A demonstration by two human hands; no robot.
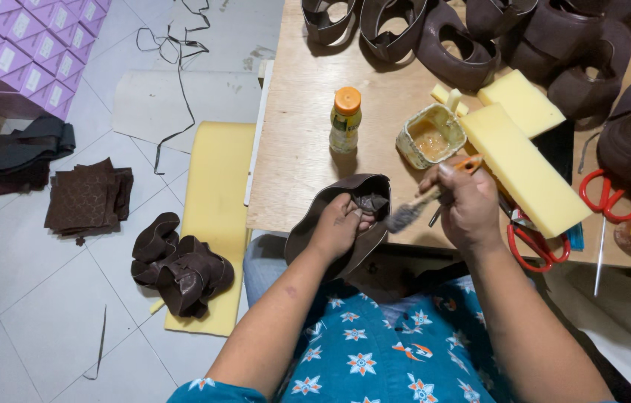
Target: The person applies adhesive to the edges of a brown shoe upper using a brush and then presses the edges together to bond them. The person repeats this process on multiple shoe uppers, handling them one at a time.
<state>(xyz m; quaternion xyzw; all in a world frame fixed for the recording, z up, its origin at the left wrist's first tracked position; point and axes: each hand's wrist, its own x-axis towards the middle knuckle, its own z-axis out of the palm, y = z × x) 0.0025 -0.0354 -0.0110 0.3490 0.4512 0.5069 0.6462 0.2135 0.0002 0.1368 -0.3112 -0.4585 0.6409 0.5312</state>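
Holding brown shoe upper (345, 216) left | brush (414, 211) right | glue tub (430, 136) near

Bottle (345, 119) left of glue pot (430, 136), on table (293, 149).

1. A small shoemaking workshop: dark brown leather uppers (450, 52) crowd the plywood desk (293, 149) beyond the hands.
2. A glue pot (430, 136), yellow foam blocks (520, 168) and red scissors (535, 246) lie near the right hand.
3. Left of the hands, leather pieces (88, 198) and purple boxes (24, 52) cover the tiled floor (47, 313).
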